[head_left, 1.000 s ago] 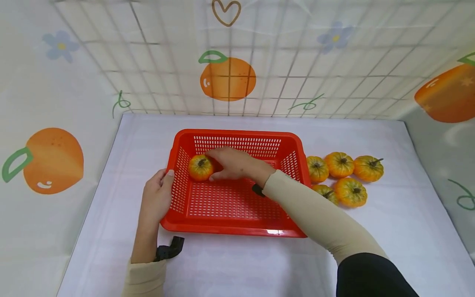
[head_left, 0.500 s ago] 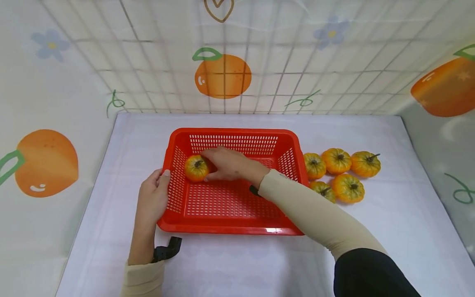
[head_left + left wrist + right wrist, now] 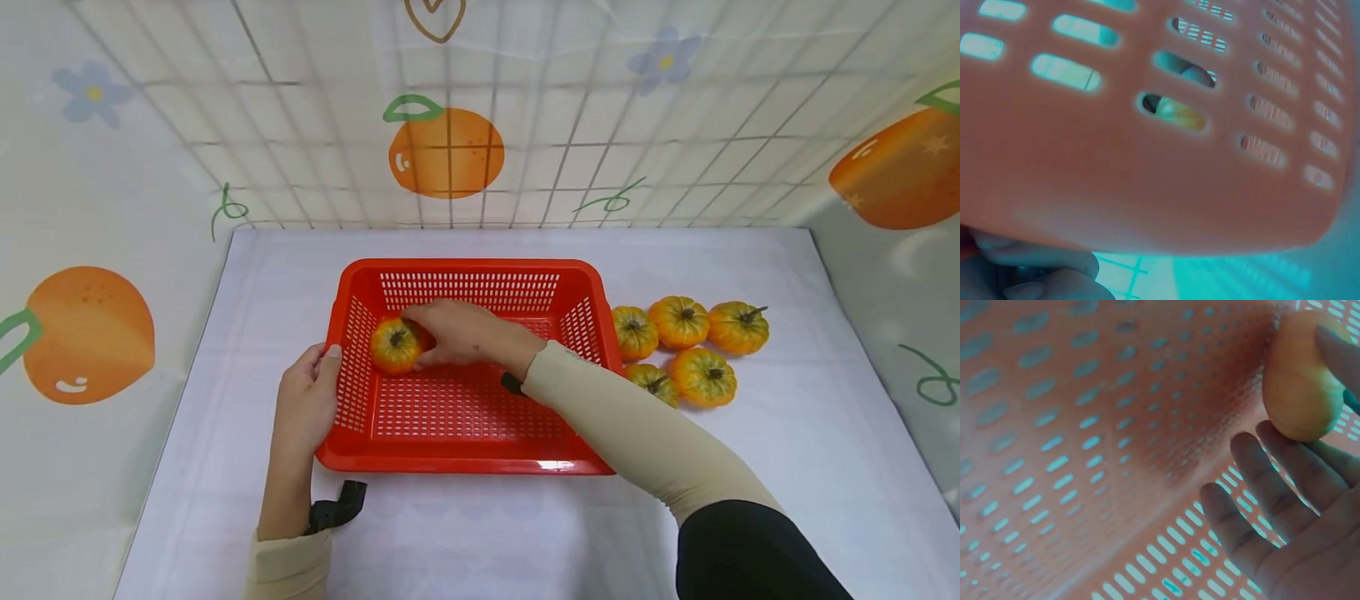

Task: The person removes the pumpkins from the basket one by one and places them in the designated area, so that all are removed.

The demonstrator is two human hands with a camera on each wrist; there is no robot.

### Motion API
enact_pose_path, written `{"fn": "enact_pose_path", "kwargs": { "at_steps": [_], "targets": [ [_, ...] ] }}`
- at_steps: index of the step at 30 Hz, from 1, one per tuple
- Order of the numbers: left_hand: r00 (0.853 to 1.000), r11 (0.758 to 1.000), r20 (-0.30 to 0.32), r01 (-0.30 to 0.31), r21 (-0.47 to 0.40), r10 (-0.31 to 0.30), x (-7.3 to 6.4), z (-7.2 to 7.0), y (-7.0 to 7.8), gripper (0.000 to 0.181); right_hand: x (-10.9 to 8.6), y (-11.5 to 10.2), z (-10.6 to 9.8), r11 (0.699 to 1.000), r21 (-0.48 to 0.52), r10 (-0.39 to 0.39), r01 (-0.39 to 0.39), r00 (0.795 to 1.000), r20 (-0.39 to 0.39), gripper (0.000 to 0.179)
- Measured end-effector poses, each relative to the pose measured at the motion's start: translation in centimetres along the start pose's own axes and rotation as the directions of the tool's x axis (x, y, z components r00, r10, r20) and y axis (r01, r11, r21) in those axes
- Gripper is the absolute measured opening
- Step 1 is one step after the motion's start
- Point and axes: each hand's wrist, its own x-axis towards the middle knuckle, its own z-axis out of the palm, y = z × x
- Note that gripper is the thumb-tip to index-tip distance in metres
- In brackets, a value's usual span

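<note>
A red plastic basket [image 3: 480, 461] with slotted walls sits on the white cloth. My left hand [image 3: 306, 404] grips its left rim, thumb over the top; the left wrist view shows curled fingers [image 3: 1047, 269] at the rim. Inside, by the left wall, is a small orange-yellow pumpkin [image 3: 395, 346]. My right hand [image 3: 468, 333] reaches into the basket and holds this pumpkin from its right side, thumb and forefinger on opposite sides. In the right wrist view the pumpkin [image 3: 1304, 381] lies between thumb and forefinger, while the other fingers [image 3: 1260, 475] extend apart from it.
Several similar pumpkins [image 3: 702, 377] stand in a cluster on the cloth, just right of the basket, partly behind the right forearm. A grid wall [image 3: 570, 150] under printed sheeting closes off the back. Printed sheets also line the left and right sides.
The whole head view has drifted slightly left. The pumpkin sits a little lower beside the basket's left wall, with my right hand still on it. My left hand keeps its place on the rim.
</note>
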Motion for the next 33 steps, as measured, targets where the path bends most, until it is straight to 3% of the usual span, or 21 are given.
{"fn": "enact_pose_path", "kwargs": {
  "at_steps": [13, 33],
  "targets": [
    [1.000, 1.000, 0.010, -0.004, -0.001, 0.004, -0.1, 0.0, 0.2, 0.059, -0.4, -0.1, -0.5, 1.000, 0.016, 0.019, -0.020, 0.999, 0.028, 0.075],
    [1.000, 1.000, -0.010, -0.019, 0.014, 0.019, -0.1, 0.0, 0.2, 0.057, -2.1, -0.3, -3.1, 0.994, 0.110, 0.017, -0.008, 0.997, -0.081, 0.077]
  ]
}}
